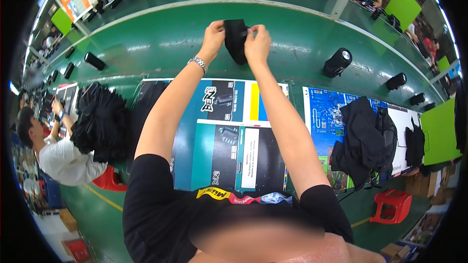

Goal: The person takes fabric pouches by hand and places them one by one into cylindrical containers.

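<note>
A tapered black fabric piece (235,43) hangs between the left hand (213,40) and right hand (258,45), both pinching its upper edges.

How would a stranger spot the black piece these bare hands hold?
Start with the wide green bench crossing the view. Over its middle, between the left hand and right hand, is the black piece, tapering toward its lower end. Unlike the loose black heap at left, it is a single piece gripped by both hands.

fabric piece (235,44): between left hand (213,39), right hand (258,45) | cloth heap (102,124): left of sheets (226,148)
</note>
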A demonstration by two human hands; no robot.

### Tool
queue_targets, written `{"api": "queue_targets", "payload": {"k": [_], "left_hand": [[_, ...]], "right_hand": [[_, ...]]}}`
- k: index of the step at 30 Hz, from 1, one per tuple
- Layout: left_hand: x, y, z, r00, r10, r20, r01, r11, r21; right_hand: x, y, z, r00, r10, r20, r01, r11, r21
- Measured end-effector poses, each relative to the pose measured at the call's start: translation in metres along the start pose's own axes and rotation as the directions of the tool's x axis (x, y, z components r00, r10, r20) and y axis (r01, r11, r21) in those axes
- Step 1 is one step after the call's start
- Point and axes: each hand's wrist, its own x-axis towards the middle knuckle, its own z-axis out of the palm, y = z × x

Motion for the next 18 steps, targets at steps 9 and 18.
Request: {"api": "queue_targets", "payload": {"k": [9,18], "left_hand": [[0.022,-0.018,0.012,0.914,-0.402,0.051,0.403,0.887,-0.224],[0.045,-0.067,0.005,0.800,-0.599,-0.043,0.600,0.794,0.101]], "right_hand": [[0.043,0.047,0.004,0.824,0.471,0.314,-0.563,0.739,0.370],[0.047,0.110,0.026,0.819,0.515,0.254,-0.526,0.850,-0.027]]}}
